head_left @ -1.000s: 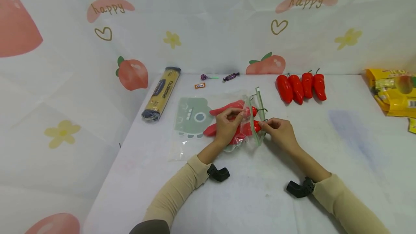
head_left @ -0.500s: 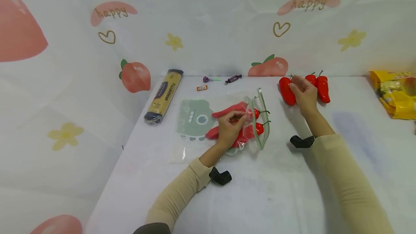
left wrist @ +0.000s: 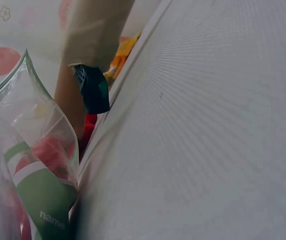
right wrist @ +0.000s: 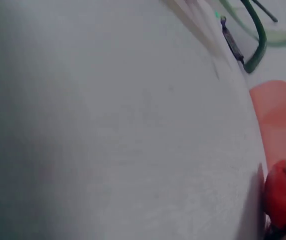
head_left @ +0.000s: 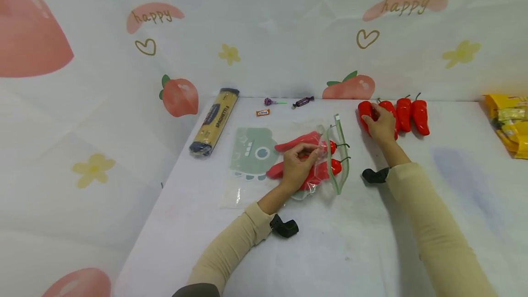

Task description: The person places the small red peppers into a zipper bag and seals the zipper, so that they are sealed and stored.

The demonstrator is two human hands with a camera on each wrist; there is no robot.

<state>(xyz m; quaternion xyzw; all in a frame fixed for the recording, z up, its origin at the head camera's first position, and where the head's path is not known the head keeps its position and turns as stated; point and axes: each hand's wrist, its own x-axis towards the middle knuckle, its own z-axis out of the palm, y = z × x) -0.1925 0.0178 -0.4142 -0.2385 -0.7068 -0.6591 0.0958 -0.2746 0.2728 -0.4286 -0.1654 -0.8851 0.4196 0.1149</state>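
Four red peppers [head_left: 404, 116] are loose, at least two in one bag [head_left: 252, 150]; one spaghetti pack [head_left: 215, 122], one lollipop [head_left: 268, 101], two candies [head_left: 303, 101].

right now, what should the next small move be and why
Probably lift the leftmost loose pepper toward the clear bag: the right hand pinches that pepper, while the left hand holds the bag, which gapes open on the right with other peppers in it.

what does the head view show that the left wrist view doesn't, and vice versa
Only the head view shows the spaghetti pack, the lollipop and the orange-wrapped candy. Only the left wrist view shows the word "name" printed on green. Both show the clear bag with red peppers inside, the right sleeve and some yellow packaging.
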